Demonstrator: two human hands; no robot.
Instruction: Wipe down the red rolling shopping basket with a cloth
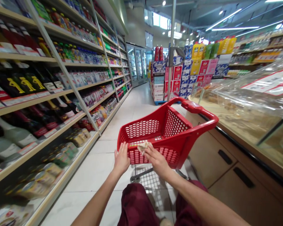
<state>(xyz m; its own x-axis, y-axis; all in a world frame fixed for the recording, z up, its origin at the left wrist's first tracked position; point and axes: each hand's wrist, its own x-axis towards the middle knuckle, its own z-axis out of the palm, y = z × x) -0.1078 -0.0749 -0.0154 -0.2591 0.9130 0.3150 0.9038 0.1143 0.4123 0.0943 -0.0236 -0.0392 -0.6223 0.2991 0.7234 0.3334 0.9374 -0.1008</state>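
Note:
A red plastic shopping cart [179,141] with perforated sides stands sideways in front of me, its handle toward the right. My left hand [122,160] grips the rim at the cart's left corner, fingers laid over the edge. Pressed under the fingers of my right hand [157,158] is a crumpled off-white cloth [143,146], which touches the top rim of the near side. Part of the cloth is hidden by those fingers. Through the holes, the basket shows its red floor and a small yellow patch near the rim.
Shelves [85,84] of bottles and cans line the left side. A display counter [226,169] under clear plastic covers stands close on the right. Beyond the cart are stacked drink boxes [176,78] by a metal pole [171,62]. Glass-door fridges [136,64] stand at the back.

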